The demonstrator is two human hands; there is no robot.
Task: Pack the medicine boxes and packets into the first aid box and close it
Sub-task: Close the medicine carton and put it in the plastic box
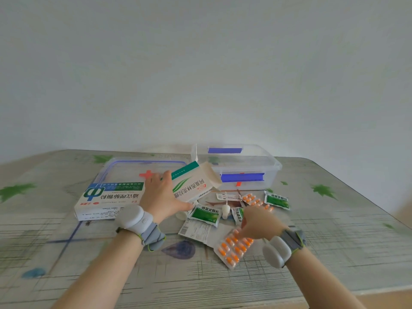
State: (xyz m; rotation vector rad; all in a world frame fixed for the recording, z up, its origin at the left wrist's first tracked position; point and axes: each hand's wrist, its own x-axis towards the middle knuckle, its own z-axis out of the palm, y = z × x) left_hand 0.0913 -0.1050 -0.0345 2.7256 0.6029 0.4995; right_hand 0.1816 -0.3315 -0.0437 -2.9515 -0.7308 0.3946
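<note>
Here, the left hand grips a green-and-white medicine box, thumb along its near lower edge and fingers over the top. It holds the carton tilted just in front of the near-left corner of the first aid box, with the end flap hanging open toward that tub. The flap looks likely to catch on the rim, so I would tuck it shut first, then level the carton and lay it flat against 1 wall, which leaves floor space for the flatter things. The right hand curls its fingers down onto the far edge of an orange capsule strip, which lies well in front of the first aid box. The hand is blurred, so I cannot tell whether it pinches the strip or only touches it. A thin foil strip probably lifts best from an edge, not pressed from above. Between that strip and the first aid box lie a second capsule strip, at least 2 green sachets, a small white bottle and a printed leaflet. To the left of the first aid box its lid lies flat on the table with a large white carton partly on it. That carton has to come off before the lid can be used to close the tub.
</note>
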